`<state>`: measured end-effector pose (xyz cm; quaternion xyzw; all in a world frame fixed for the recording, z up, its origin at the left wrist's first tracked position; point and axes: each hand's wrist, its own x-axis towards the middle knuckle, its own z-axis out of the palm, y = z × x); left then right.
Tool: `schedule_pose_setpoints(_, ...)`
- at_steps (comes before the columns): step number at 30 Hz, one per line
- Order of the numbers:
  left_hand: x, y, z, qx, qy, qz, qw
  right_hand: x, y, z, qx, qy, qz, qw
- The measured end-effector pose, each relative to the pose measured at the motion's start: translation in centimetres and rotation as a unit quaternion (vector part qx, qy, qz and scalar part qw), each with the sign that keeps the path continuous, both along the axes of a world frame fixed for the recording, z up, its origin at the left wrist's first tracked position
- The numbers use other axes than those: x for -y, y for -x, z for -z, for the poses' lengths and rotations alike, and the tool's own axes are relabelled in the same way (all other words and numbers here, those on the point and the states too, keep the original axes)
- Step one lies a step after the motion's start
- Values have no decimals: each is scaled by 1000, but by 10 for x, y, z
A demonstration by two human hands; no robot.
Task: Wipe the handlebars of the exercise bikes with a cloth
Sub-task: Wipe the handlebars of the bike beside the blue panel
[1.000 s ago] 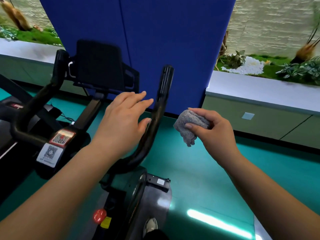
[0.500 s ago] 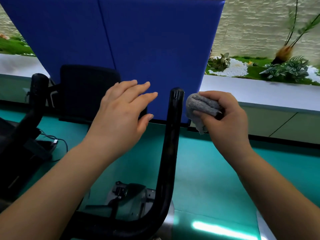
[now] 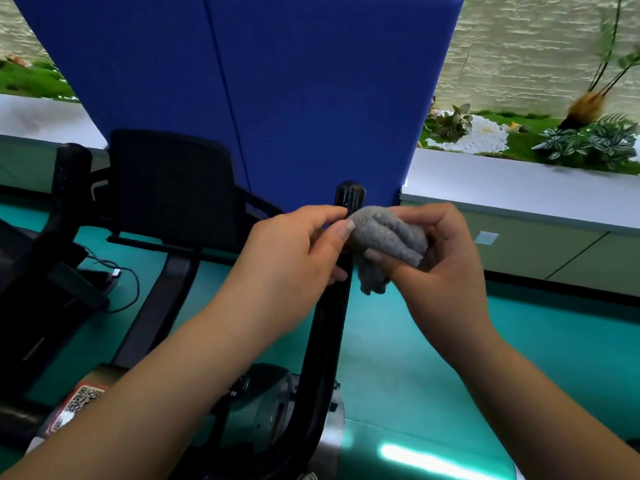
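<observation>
- Both hands meet at the right handlebar (image 3: 341, 271), the black bar that rises from the bike's body up to a rounded cap in front of the blue panel (image 3: 311, 91).
- The right hand (image 3: 446, 258) has its fingers curled around a bunched grey cloth (image 3: 388, 240), held just right of the bar and close under its cap; the cloth looks to be brushing the bar's side, though actual contact is hard to confirm.
- The left hand (image 3: 294, 251) comes in from the bar's left, thumb and forefinger drawn together at the cloth's near edge. It appears to pinch the fabric, perhaps to spread it, but I cannot tell for sure.
- The key geometry: the bar's long axis runs steeply up and away, and the cloth sits at its top end, so a wipe would likely travel down along it toward the person. The right hand is the one placed to do it.
- The left handlebar (image 3: 67, 188) stands well off to the left, beyond the dark console (image 3: 166, 181).
- No containers are in view anywhere near the bar.
</observation>
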<state>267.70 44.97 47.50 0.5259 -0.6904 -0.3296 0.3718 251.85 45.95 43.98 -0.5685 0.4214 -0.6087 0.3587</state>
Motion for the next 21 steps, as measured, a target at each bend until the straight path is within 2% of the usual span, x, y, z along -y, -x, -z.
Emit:
schedule_pose_setpoints(4,0,-2,1,-118,-75,14,990,-4,4,4,4,-1,-50,999)
schedule_pose_setpoints(8,-1,-7,7,-136,-77,58,986,-2,10,2,-30,-20,-79,996)
schedule_pose_setpoints(12,0,-12,10,-142,-84,116,979,-2,11,1,-15,-51,-150,987)
schedule_pose_setpoints(15,1,-13,10,-109,-61,144,982,-2,12,-1,-33,-51,-152,986)
schedule_pose_setpoints(19,5,-10,8,-54,-40,130,989,1,14,-1,-20,-26,-134,990)
schedule_pose_setpoints(21,8,-12,5,14,1,104,994,3,12,0,5,-24,-113,993)
